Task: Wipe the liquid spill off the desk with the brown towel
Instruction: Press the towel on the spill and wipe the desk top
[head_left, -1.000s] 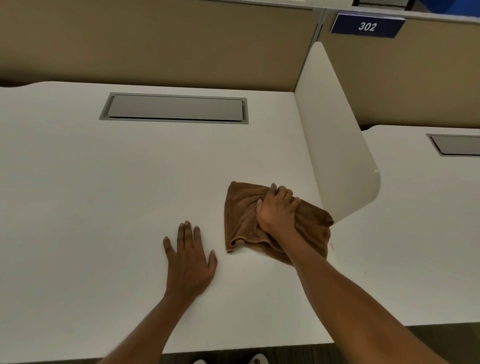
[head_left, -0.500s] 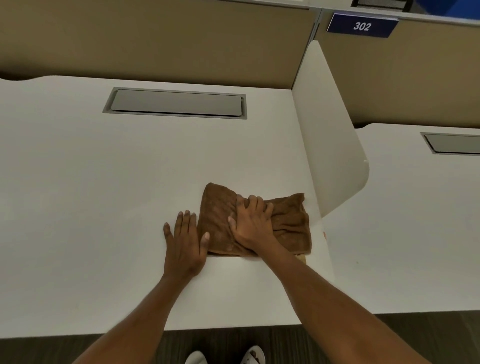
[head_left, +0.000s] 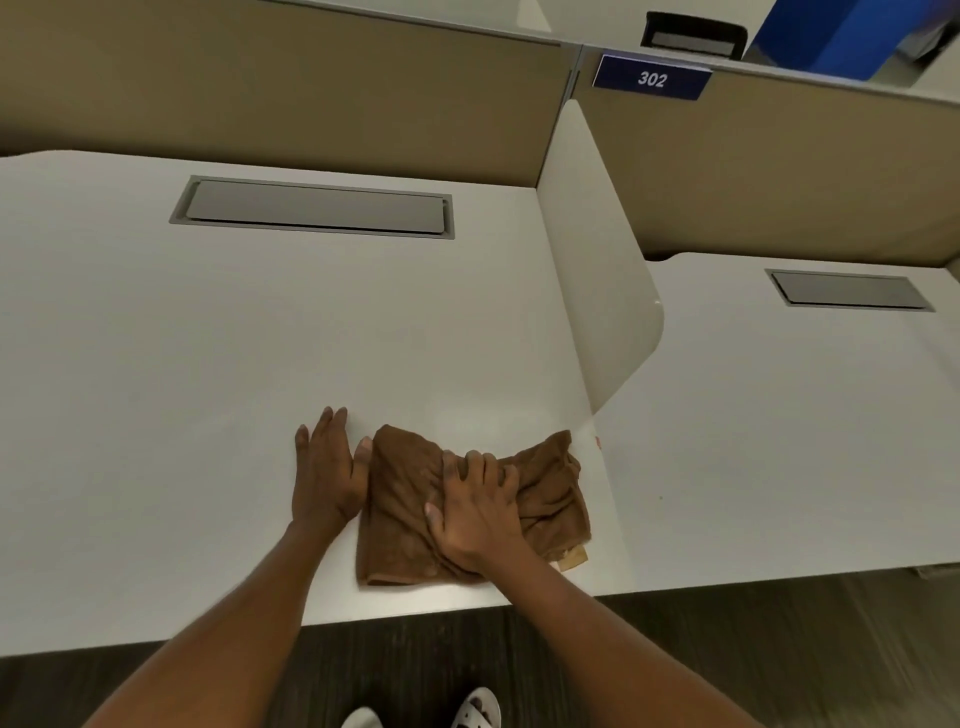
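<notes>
The brown towel (head_left: 405, 499) lies crumpled on the white desk (head_left: 208, 364), close to the front edge and just left of the divider's foot. My right hand (head_left: 475, 512) presses down on the towel's middle with fingers spread, bunching the cloth. My left hand (head_left: 328, 467) rests flat on the bare desk, its thumb touching the towel's left edge. A faint sheen shows on the desk just beyond the towel; no distinct puddle is visible.
A white curved divider (head_left: 597, 270) rises on the right between this desk and the neighbouring one (head_left: 805, 441). A grey cable hatch (head_left: 311, 208) is set into the desk's back. Tan partition panels (head_left: 260, 83) close the far side. Dark floor lies below the front edge.
My right hand has dragged the towel left and toward the front edge, away from the divider. The towel now touches my left hand, which has stayed flat on the desk.
</notes>
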